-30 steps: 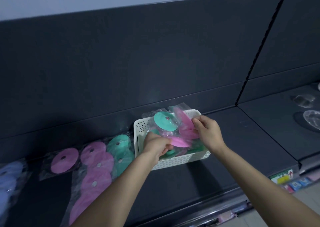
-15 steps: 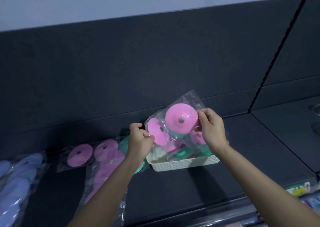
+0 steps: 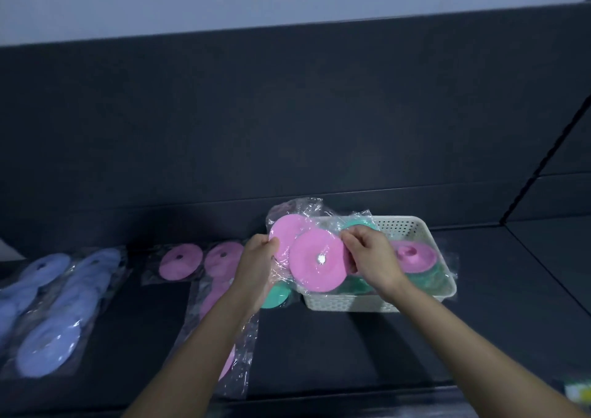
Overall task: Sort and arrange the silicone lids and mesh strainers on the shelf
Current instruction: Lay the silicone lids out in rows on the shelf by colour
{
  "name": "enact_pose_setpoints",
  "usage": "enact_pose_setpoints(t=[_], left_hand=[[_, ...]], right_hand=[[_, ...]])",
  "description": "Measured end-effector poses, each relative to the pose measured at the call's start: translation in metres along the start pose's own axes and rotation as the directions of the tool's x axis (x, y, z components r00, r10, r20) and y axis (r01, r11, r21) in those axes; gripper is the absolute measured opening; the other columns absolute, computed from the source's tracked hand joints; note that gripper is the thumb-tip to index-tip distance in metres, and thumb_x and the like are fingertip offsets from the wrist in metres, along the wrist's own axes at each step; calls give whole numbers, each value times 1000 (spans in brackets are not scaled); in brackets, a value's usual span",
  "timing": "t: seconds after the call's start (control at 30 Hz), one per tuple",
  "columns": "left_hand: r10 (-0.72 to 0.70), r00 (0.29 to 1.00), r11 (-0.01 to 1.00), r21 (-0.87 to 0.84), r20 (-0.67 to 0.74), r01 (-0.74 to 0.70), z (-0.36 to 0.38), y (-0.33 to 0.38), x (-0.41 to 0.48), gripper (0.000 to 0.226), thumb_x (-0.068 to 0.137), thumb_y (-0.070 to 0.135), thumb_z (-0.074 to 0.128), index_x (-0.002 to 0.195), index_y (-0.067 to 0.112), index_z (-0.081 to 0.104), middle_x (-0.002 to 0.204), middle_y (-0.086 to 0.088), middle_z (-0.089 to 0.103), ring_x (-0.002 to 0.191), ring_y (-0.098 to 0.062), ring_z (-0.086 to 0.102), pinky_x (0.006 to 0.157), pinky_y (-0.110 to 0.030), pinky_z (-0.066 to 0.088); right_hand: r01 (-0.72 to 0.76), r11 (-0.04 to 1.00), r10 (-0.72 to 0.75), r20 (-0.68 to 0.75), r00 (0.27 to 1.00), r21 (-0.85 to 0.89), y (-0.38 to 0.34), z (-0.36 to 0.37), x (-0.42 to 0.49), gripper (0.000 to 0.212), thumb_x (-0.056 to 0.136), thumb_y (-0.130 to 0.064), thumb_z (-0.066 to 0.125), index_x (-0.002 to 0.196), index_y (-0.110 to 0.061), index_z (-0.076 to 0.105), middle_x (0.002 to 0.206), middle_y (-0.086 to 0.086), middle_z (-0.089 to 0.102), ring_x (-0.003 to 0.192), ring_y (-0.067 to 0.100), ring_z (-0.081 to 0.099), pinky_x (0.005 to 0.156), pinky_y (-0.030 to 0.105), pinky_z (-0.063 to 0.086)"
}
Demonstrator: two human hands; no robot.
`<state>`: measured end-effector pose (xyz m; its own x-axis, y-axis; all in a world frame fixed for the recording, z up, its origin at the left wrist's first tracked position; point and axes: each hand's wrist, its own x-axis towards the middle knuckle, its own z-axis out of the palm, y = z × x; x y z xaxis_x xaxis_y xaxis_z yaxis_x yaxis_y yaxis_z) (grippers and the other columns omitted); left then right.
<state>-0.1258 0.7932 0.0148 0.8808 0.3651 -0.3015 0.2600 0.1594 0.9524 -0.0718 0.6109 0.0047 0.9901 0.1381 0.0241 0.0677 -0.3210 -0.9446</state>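
Lid bag [image 3: 315, 264], clear plastic with pink discs inside, held over the left end of the basket [image 3: 412, 226]. Left hand [image 3: 256, 259] grips the bag's left edge, fingers curled. Right hand [image 3: 372, 258] pinches its right side. Basket sits on the shelf [image 3: 351, 353] and holds green lids [image 3: 439, 275] and a pink lid [image 3: 415, 256]. Left of it on the shelf: bagged pink lids [image 3: 180, 261], then blue lids [image 3: 48, 344] at far left.

Dim, bluish light; soft overall blur; wide-angle bending at edges.
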Motion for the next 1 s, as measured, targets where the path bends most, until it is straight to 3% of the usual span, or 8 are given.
enact_pose_setpoints(t=[0.13, 0.3, 0.4, 0.5, 0.6, 0.77, 0.87, 1.0], left_hand=[[98, 995, 994, 34, 27, -99, -14, 0, -4, 20, 82, 22, 69, 86, 12, 53, 79, 1, 55, 67, -11, 51, 63, -26, 43], [103, 994, 987, 117, 27, -105, -47, -5, -3, 42, 61, 21, 77, 97, 11, 61, 96, -7, 69, 82, -18, 64, 73, -32, 52], [127, 992, 979, 159, 4, -126, -66, -4, -4, 31, 73, 11, 78, 98, 9, 60, 95, -5, 68, 81, -17, 63, 72, -30, 52], [155, 988, 969, 194, -12, -149, -92, -6, -1, 27, 74, 10, 76, 96, 12, 61, 89, 0, 68, 75, -12, 63, 63, -23, 50], [164, 986, 965, 205, 10, -162, -121, -4, 1, 26, 74, 7, 76, 94, 15, 62, 85, 4, 68, 72, -9, 66, 60, -23, 51], [156, 981, 951, 252, 116, -181, -174, 7, 6, 44, 57, 19, 80, 97, 5, 66, 101, -7, 69, 87, -24, 69, 77, -40, 56], [116, 982, 949, 277, 150, -154, -207, 11, 16, 29, 62, 11, 81, 88, 13, 70, 85, -1, 73, 76, -15, 69, 63, -25, 54], [67, 980, 916, 378, 185, -134, -239, 11, 29, 17, 73, 0, 77, 83, 10, 69, 71, 5, 69, 66, -8, 64, 55, -16, 47]], right_hand=[[10, 999, -7, 70, 997, -43, -14, 15, -3, 25, 94, -10, 49, 72, -13, 61, 52, 1, 58, 48, 19, 51, 55, 30, 44], [-9, 1000, 12, 120, 993, -25, -27, 38, -10, 24, 94, -7, 49, 72, -8, 59, 53, 6, 58, 42, 16, 50, 44, 25, 44], [-20, 999, 24, 137, 990, -32, -31, 56, -14, 24, 93, -8, 50, 70, -11, 58, 56, 7, 59, 44, 18, 53, 49, 32, 48], [46, 989, -34, 86, 996, -138, -39, 77, -16, 5, 89, -16, 60, 91, -12, 62, 78, 1, 65, 63, 17, 61, 67, 34, 51], [91, 966, -66, 109, 992, -241, -46, 100, -18, 53, 81, -28, 73, 128, -13, 53, 116, 1, 56, 98, 16, 59, 87, 26, 45], [82, 943, -13, 213, 977, -322, -54, 142, -20, 89, 72, -43, 78, 144, -16, 34, 141, 6, 45, 129, 22, 43, 108, 35, 36], [-10, 975, 70, 269, 961, -221, -61, 170, -29, 83, 73, -35, 79, 142, -14, 38, 126, 0, 56, 115, 15, 54, 93, 22, 40], [-68, 986, 109, 280, 954, -150, -65, 213, -42, 30, 77, -24, 77, 98, -14, 59, 69, -6, 56, 62, 10, 53, 64, 24, 44]])
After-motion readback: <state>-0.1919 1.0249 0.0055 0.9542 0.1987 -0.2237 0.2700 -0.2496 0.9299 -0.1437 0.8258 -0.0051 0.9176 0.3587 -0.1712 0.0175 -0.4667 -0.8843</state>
